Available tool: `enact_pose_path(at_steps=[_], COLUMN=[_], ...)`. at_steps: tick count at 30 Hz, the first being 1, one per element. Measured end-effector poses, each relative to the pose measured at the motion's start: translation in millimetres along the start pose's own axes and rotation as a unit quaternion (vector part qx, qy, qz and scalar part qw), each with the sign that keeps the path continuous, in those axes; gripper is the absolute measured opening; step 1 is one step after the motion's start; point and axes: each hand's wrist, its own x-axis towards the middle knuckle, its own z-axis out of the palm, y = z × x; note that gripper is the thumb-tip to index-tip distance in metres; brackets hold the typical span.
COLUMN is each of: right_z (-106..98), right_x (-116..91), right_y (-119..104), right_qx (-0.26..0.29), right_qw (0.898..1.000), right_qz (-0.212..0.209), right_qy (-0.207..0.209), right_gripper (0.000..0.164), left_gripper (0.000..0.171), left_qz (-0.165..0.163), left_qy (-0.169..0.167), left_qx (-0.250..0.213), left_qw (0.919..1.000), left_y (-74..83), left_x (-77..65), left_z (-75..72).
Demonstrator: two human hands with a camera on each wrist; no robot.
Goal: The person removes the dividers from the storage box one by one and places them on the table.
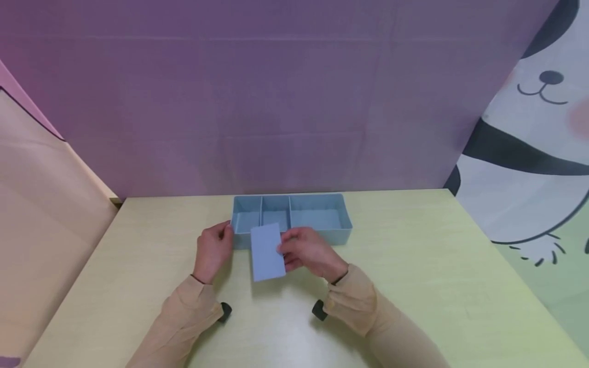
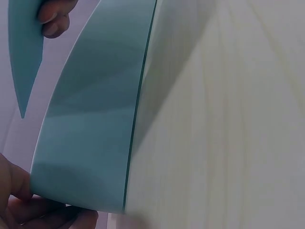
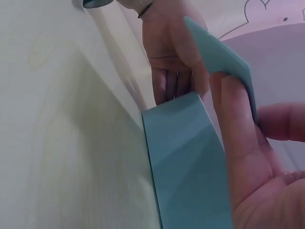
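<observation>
A light-blue storage box (image 1: 335, 236) with three open compartments stands near the back of the table. My left hand (image 1: 214, 250) grips its left end; in the left wrist view the thumb is at the rim and the fingers lie against the end wall. Between thumb and fingers, my right hand (image 1: 310, 251) pinches a thin flat blue panel (image 1: 267, 253) by its right edge. The panel (image 3: 224, 52) is held up in front of the box, covering part of its front wall. Bare compartment floors show in the head view.
The pale wood-grain table (image 1: 437, 266) ends at a purple cloth backdrop (image 1: 294, 102) just behind the box. A panda-printed cloth (image 1: 529, 199) hangs on the right, and a pale cloth (image 1: 41, 214) on the left. Small black pieces (image 1: 319, 309) show at both sleeves.
</observation>
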Motion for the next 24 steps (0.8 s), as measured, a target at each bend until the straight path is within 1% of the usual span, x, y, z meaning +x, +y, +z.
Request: enact_pose_path(at_steps=[7,14,24], right_z=[9,18,25], right_x=[-1,-1,3], right_y=[7,12,23], right_qx=[0.0,0.013,0.024], right_qw=[1.0,0.999,0.999], right_qz=[0.004,0.019,0.009], right_qy=[-0.015,-0.04,-0.032], right_gripper=[0.016,0.013,0.014], left_gripper=[0.031,0.031,0.031], left_qz=[-0.007,-0.006,0.0], left_qy=[0.002,0.002,0.007], left_qx=[0.005,0.003,0.001], left_qw=[1.0,1.0,1.0], left_y=[0.3,0.2,-1.2], left_x=[-0.1,0.5,1.1], left_z=[0.3,0.9,1.0])
